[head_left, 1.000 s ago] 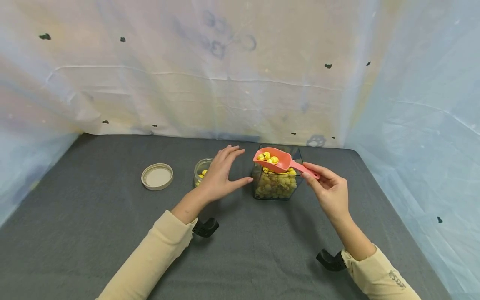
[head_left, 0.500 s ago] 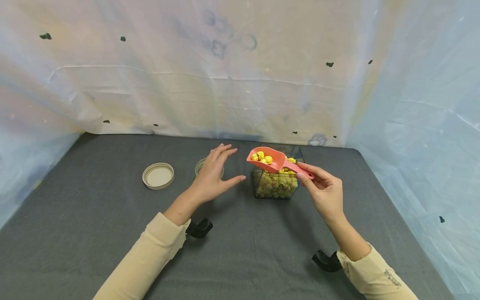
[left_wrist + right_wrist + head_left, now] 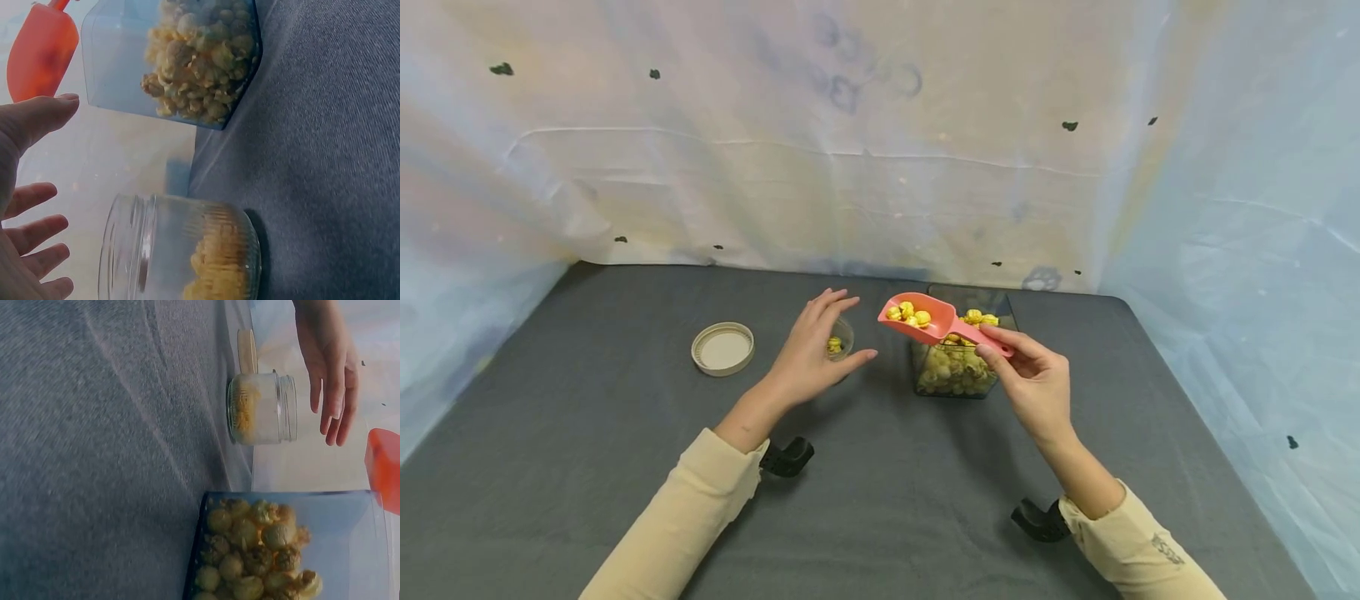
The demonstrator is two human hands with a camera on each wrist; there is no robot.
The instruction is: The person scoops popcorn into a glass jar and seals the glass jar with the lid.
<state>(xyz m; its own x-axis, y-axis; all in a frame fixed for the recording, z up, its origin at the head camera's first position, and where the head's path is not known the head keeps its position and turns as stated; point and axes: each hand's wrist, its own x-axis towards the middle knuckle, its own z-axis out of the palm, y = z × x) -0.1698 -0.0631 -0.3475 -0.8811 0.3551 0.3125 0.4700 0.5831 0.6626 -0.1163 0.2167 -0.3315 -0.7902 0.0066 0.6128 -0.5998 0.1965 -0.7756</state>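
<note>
My right hand [image 3: 1037,387] pinches the handle of a pink scoop [image 3: 944,323], which carries several yellow popcorn pieces [image 3: 910,315]. Held level, the scoop overlaps the left rim of a clear square container [image 3: 115,59] partly filled with popcorn [image 3: 250,550]. My left hand [image 3: 805,354] hovers with fingers spread and thumb apart, holding nothing. Behind and below it stands an uncapped glass jar [image 3: 265,409] with some popcorn at the bottom. In the head view the hand hides much of this jar. The left wrist view shows the scoop's underside beyond the thumb.
A round, pale lid [image 3: 722,349] lies on the dark grey tablecloth [image 3: 880,500], left of the jar. Pale patterned sheeting [image 3: 775,192] hangs behind the table and along its sides. Each wrist carries a black mount [image 3: 787,457].
The scoop has moved left with its popcorn, from over the square container toward the jar. My left hand has also shifted left, exposing the jar's right side.
</note>
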